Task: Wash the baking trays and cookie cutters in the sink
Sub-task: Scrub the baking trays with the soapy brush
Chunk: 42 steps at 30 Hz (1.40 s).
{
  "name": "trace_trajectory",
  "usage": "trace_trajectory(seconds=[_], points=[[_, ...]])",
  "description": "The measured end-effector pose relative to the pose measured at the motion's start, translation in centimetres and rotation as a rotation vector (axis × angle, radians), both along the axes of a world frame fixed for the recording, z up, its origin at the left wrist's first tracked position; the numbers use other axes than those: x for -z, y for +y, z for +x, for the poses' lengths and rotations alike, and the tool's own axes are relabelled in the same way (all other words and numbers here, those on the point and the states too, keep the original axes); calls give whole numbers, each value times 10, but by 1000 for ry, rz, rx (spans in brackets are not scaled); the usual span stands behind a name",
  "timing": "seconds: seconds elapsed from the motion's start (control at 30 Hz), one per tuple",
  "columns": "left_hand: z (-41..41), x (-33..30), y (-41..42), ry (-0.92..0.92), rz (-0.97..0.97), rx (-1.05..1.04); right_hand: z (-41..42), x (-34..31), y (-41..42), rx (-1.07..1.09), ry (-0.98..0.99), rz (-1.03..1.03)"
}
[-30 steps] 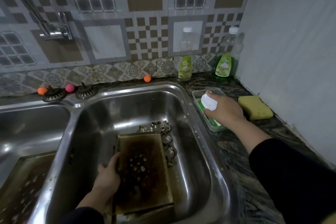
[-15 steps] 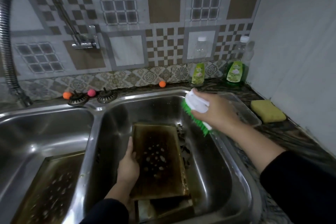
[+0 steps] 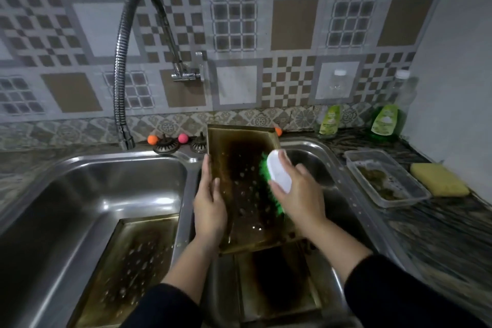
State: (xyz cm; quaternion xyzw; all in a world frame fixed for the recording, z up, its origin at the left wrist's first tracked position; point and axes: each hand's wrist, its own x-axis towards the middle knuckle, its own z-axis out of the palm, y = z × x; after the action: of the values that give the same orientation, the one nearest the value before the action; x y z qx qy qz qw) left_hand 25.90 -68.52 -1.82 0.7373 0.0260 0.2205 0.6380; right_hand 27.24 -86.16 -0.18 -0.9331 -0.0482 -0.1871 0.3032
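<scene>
A dark, greasy baking tray (image 3: 243, 168) is tilted up over the right sink basin (image 3: 323, 165). My left hand (image 3: 209, 204) grips its left edge. My right hand (image 3: 298, 194) holds a white scrub brush (image 3: 278, 174) with green bristles pressed on the tray's right side. A second tray (image 3: 277, 277) lies flat in the basin beneath. A third tray (image 3: 127, 261) rests in the left basin (image 3: 87, 184). The cookie cutters are hidden behind the raised tray.
A flexible steel tap (image 3: 121, 66) hangs over the left basin. On the right counter stand a clear plastic tub (image 3: 386, 178), a yellow sponge (image 3: 439, 180) and two green soap bottles (image 3: 330, 120). Two drain strainers (image 3: 166, 145) and small coloured balls sit behind the sinks.
My right hand took the brush from the plastic tub and brought it left onto the tray. My left hand lifted the tray from lying flat in the basin to tilted upright.
</scene>
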Motion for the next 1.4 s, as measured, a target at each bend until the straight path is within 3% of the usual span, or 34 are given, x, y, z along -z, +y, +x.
trace_trajectory(seconds=[0.17,0.43,0.67,0.93,1.17,1.3,1.4], points=[[-7,-7,-11,-55,-37,25,57,-36,3,62,-33,4],[1,-1,8,-93,-26,-29,-42,31,17,-53,-68,125],[-3,-8,-29,-74,-30,93,46,-44,20,11,-141,49],[3,3,0,-42,-39,9,-55,20,38,-180,-115,44],[-3,-10,-24,-48,32,136,31,-65,48,-39,-151,-10],[3,-13,-7,-48,-79,85,-7,-40,55,-203,-87,-21],[1,-15,12,-50,-104,15,-58,1,54,-343,-193,-49]])
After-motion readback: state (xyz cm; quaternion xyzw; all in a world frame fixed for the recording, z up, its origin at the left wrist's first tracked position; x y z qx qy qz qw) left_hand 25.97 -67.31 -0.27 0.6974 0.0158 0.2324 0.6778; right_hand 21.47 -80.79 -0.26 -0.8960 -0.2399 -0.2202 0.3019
